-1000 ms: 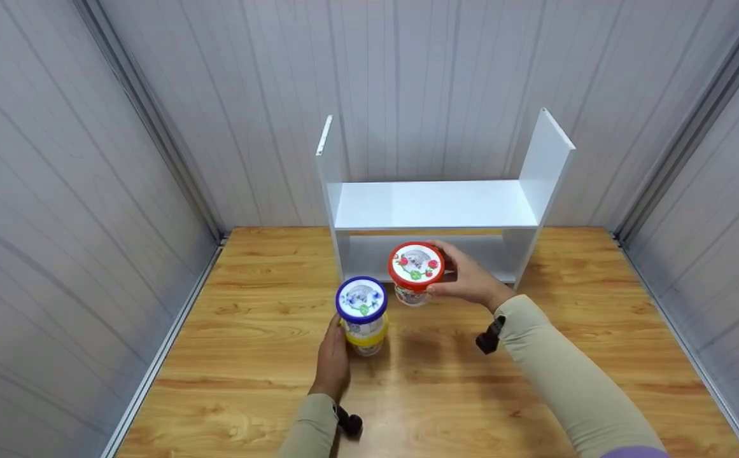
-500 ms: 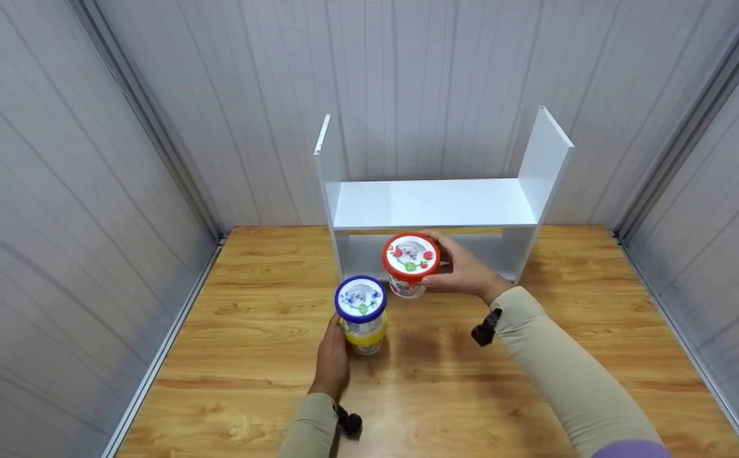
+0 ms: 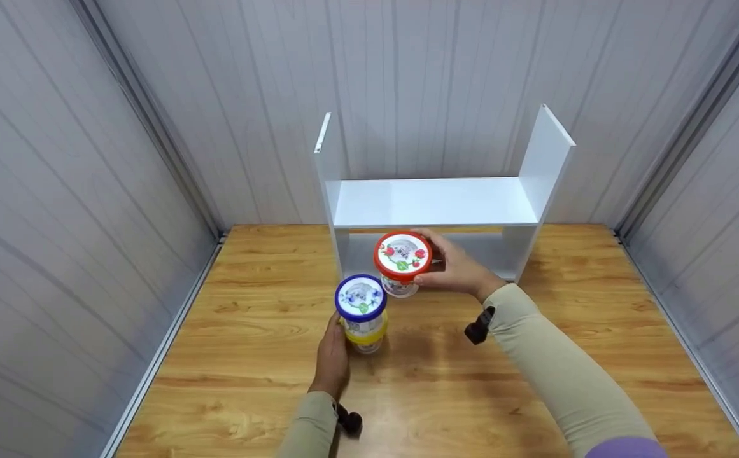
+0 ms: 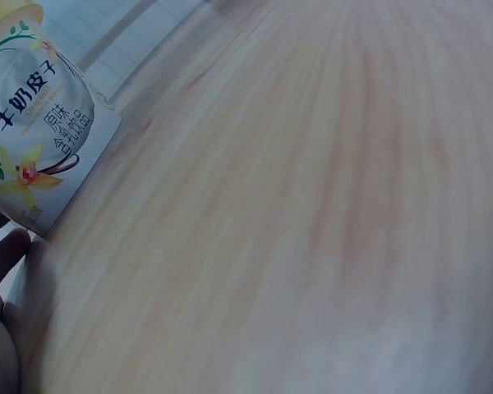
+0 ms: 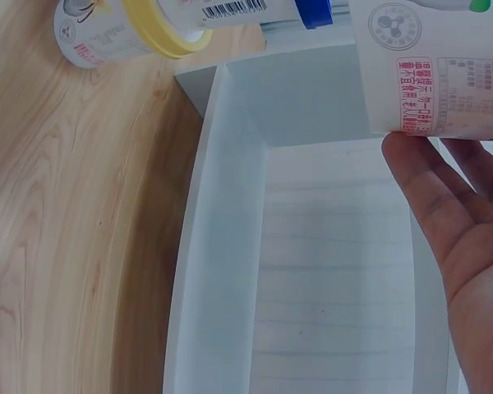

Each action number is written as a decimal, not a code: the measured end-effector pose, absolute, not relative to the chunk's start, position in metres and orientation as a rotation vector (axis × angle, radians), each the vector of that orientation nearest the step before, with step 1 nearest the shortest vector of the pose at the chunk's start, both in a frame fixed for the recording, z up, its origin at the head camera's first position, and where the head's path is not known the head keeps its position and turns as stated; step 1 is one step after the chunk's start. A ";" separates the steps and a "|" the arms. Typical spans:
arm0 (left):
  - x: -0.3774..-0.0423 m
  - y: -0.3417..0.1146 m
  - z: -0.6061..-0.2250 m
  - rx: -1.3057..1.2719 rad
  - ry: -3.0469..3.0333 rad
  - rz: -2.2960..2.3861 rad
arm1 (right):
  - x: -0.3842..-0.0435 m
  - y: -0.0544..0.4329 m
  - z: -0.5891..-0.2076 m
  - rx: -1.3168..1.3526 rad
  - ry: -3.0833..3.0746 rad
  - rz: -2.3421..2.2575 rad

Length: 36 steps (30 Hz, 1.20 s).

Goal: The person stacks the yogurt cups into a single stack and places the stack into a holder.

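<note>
Two paper cups stand stacked on the wooden table: a blue-lidded cup (image 3: 361,299) on top of a yellow-lidded cup (image 3: 366,337). My left hand (image 3: 332,356) holds the lower one from its left side; its far fingers are hidden, and a fingertip shows at the cup's corner (image 4: 45,131) in the left wrist view. With my right hand (image 3: 455,267) I grip a red-lidded cup (image 3: 402,254) between thumb and fingers. It is raised just behind and right of the blue lid, upright, its strawberry-printed top facing up. Printed text shows on its side (image 5: 435,74) in the right wrist view.
Behind the cups stands a white shelf unit (image 3: 436,202) with a middle board, a lower compartment (image 3: 363,251) and two tall side panels (image 3: 547,162). Pale panelled walls (image 3: 433,83) enclose the wooden table (image 3: 248,356) at the back and both sides.
My right hand has carried the red-lidded cup left and slightly away from me, up beside the blue lid. The left hand and the stacked cups have stayed put.
</note>
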<state>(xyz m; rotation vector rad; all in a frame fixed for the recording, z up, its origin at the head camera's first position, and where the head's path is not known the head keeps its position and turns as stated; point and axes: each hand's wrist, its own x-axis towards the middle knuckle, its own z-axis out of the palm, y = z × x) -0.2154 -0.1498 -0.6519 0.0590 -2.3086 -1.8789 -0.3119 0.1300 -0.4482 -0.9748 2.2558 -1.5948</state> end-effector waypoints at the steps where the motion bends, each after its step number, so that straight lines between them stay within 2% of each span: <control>1: -0.215 -0.150 -0.651 0.064 -2.310 -1.884 | -0.312 0.129 -0.448 -0.976 2.250 -1.597; 36: -0.217 -0.150 -0.653 0.087 -2.306 -1.891 | -0.307 0.094 -0.444 -1.063 2.155 -1.593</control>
